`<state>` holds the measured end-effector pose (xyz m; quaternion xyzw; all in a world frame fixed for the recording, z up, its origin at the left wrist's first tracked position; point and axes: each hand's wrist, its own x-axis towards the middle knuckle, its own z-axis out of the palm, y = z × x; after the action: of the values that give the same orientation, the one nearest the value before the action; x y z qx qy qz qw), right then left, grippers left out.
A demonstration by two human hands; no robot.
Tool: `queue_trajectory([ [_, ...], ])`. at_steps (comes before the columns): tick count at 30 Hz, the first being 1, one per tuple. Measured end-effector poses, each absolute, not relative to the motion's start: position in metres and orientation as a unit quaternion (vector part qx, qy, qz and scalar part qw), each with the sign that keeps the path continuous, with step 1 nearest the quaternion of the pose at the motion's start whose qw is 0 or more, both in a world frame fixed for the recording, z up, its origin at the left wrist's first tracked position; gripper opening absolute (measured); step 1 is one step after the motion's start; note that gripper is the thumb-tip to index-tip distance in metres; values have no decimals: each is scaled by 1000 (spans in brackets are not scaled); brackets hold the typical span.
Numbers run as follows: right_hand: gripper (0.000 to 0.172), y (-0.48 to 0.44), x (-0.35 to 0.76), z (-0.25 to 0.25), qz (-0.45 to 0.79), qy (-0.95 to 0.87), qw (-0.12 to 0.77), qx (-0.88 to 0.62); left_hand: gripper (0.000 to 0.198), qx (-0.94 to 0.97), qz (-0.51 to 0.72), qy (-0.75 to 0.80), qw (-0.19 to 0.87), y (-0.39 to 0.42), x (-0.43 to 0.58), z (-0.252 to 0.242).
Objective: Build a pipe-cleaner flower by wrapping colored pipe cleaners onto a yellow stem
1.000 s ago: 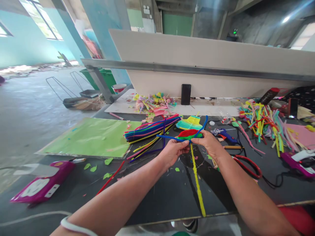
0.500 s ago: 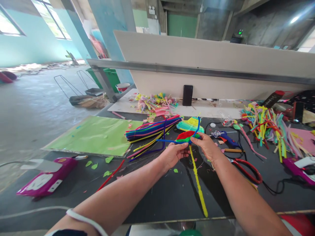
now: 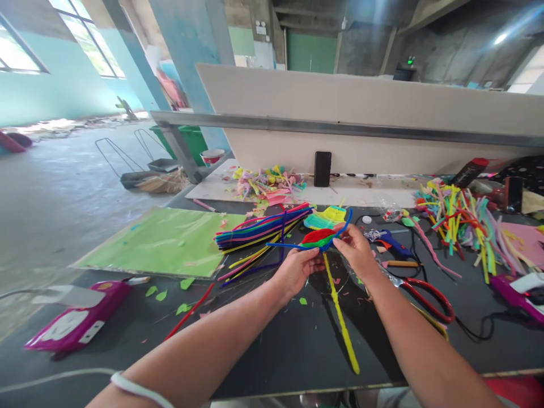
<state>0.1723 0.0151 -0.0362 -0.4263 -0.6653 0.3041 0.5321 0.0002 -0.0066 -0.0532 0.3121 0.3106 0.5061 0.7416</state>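
Note:
Between my hands is a pipe cleaner piece with a red and green looped part and a long yellow stem that hangs towards the table's front edge. A blue pipe cleaner crosses its base, one end pointing left and the other bent up to the right. My left hand pinches the base from the left. On the other side, my right hand has thumb and fingers closed on the blue pipe cleaner near the joint. The fingertips partly hide the joint. Just behind lies a yellow and turquoise pipe cleaner piece.
A bundle of coloured pipe cleaners lies left of centre, beside a green sheet. On the right are a blue glue gun, red-handled scissors and a pile of pipe cleaners. A phone leans at the back.
The right-hand end of the blue pipe cleaner has tipped from nearly upright over to the right, with my right hand shifting slightly right. My left hand keeps its pinch.

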Motion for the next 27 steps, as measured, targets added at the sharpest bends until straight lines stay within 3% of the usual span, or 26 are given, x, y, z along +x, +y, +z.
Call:
queue_trajectory([
  [4, 7, 16, 174, -35, 313, -666, 560, -381, 20, 292, 521, 300, 744, -2, -1, -53],
  [11, 11, 20, 172, -46, 467, -549, 581, -378, 23, 280, 544, 287, 737, 0, -2, -54],
  [19, 18, 17, 159, -46, 550, -414, 628, -363, 26, 316, 547, 291, 719, -1, -4, -55],
  [24, 39, 12, 160, -37, 622, -435, 542, -361, 27, 355, 545, 284, 705, -3, -2, -53],
  [27, 39, 11, 161, -39, 662, -452, 463, -379, 28, 378, 535, 279, 702, -6, 0, -50],
])
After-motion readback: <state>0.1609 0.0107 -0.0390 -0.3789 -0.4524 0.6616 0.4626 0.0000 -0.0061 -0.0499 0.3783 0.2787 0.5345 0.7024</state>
